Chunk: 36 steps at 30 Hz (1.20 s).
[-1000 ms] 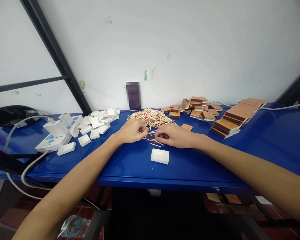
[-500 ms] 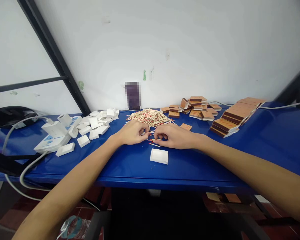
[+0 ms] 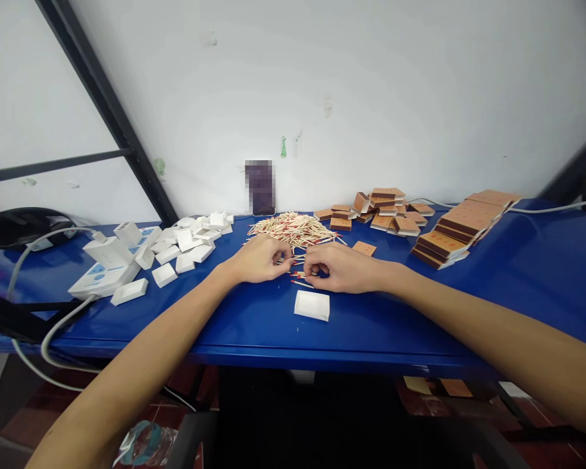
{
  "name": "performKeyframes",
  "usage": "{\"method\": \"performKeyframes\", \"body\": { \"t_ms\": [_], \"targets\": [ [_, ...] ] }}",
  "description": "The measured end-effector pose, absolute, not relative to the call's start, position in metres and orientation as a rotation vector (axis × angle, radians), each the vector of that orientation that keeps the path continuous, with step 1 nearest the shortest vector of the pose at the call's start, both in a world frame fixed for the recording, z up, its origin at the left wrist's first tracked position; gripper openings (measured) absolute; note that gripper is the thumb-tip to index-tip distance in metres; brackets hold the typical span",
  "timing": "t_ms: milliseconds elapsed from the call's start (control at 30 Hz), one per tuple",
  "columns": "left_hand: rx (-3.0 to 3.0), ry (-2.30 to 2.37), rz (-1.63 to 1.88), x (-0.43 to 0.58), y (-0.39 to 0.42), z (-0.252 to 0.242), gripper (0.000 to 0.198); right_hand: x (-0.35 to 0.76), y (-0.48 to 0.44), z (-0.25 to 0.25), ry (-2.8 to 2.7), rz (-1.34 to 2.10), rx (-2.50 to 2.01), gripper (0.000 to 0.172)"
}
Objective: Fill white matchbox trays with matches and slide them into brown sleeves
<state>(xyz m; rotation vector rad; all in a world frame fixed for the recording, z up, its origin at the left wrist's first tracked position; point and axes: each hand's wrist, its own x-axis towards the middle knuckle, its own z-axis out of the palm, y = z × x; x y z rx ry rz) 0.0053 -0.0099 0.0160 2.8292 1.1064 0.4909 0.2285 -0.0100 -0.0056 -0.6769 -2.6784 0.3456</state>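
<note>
Just in front of a heap of red-tipped matches (image 3: 295,229), my left hand (image 3: 264,258) is closed, its thumb and fingertips pinched on matches at the heap's near edge. Facing it, my right hand (image 3: 340,267) is closed too, the fingertips down on a few matches (image 3: 299,275) lying on the table; how many it grips is hidden by the fingers. A white open matchbox tray (image 3: 312,305) lies nearer to me, below the right hand. Behind the right hand a flat orange matchbox (image 3: 364,248) rests on the blue table (image 3: 254,326).
White inner trays (image 3: 185,241) lie scattered to the left, beside white chargers on a power strip (image 3: 102,273). Orange matchboxes are piled (image 3: 385,208) at the back right and stacked in rows (image 3: 463,225) farther right. A phone (image 3: 260,187) leans against the wall.
Both hands stay almost where they were, with only slight finger movement at the matches. The whole view has shifted very slightly.
</note>
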Motion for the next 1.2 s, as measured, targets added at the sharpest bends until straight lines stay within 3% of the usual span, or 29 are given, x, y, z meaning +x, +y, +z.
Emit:
{"method": "performKeyframes", "body": {
  "t_ms": [633, 1200],
  "targets": [
    [2.828, 1.133, 0.467, 0.0057, -0.0113, 0.0167, 0.023, 0.228, -0.009, -0.0062, -2.648, 0.318, -0.713, 0.008],
    [2.781, 1.109, 0.422, 0.007, -0.015, 0.0183, 0.016, 0.228, -0.0084, -0.0025, -2.672, 0.229, -0.866, 0.017]
  ]
}}
